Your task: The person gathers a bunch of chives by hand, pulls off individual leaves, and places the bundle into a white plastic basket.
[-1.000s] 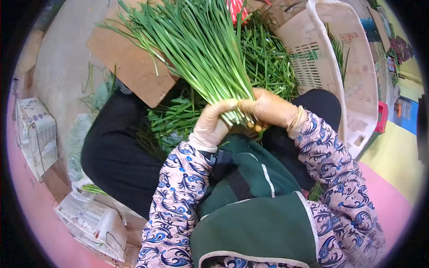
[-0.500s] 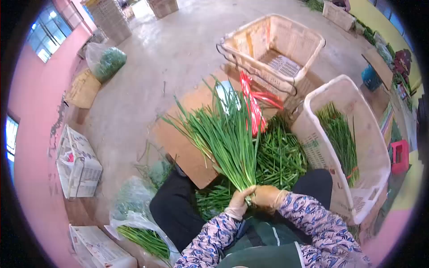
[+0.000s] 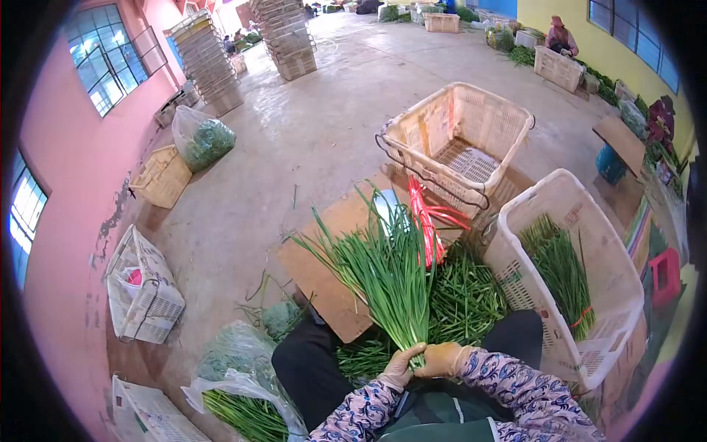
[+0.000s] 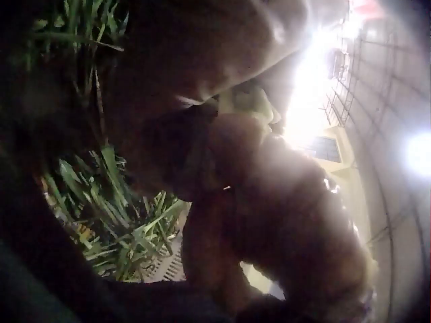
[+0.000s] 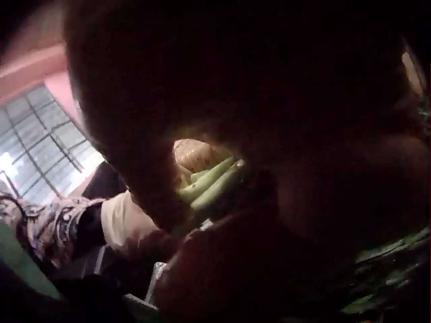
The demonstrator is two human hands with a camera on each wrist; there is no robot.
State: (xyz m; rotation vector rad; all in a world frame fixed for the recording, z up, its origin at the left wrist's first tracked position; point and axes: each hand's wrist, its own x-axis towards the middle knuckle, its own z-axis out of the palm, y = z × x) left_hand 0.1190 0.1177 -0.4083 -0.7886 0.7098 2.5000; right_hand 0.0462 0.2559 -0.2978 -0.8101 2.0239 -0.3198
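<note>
A fanned bunch of garlic chives [image 3: 394, 283] points away from the body, its pale stem ends down at the hands. The gloved left hand [image 3: 400, 367] grips the stems from the left. Against it, the gloved right hand [image 3: 444, 359] wraps the same stems from the right, the thumbs close together. In the right wrist view a few pale stems [image 5: 212, 185] show between dark, shadowed fingers. The leaf tips lie over a brown board [image 3: 317, 276] and beside a bundle of red ties [image 3: 425, 232].
Trimmed leaves [image 3: 468, 298] are heaped before the knees. A crate with tied chives [image 3: 556, 265] leans at the right; another crate [image 3: 414, 153] stands beyond the board. On the left are a plastic bag of greens [image 3: 247, 412] and a white crate [image 3: 151, 309].
The head view has tilted up, showing more of the room, so the hands sit lower in it. Both hands still grip the chives; their stem ends are now mostly covered by the hands.
</note>
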